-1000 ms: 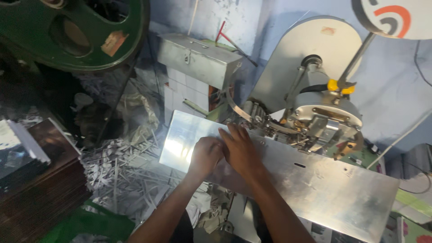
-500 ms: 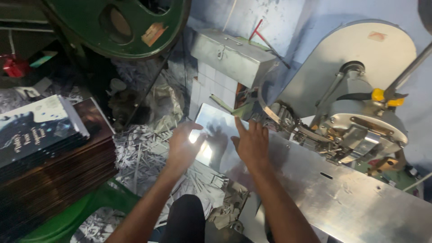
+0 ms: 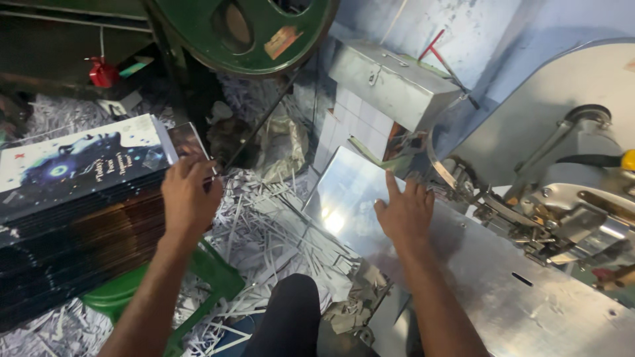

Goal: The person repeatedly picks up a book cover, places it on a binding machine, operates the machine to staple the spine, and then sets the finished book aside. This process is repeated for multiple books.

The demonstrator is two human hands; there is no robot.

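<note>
My left hand [image 3: 188,195] reaches out to the left and rests its fingers on the near edge of a tall stack of dark printed booklets [image 3: 73,198]. It touches the top copies; I cannot tell whether it grips one. My right hand [image 3: 405,213] lies flat, fingers spread, on the shiny metal table [image 3: 516,297] of a machine. Nothing is held in it. The stack's top cover is white with a blue picture.
A machine head [image 3: 569,205] with clamps and a yellow knob stands right of my right hand. A large green wheel [image 3: 245,33] and a grey metal box [image 3: 390,82] are behind. White paper trimmings [image 3: 264,225] cover the floor around a green stool [image 3: 198,277].
My left hand has left the metal table and swung left onto the booklet stack. The view has turned left, bringing the stack in. My right hand stays on the plate.
</note>
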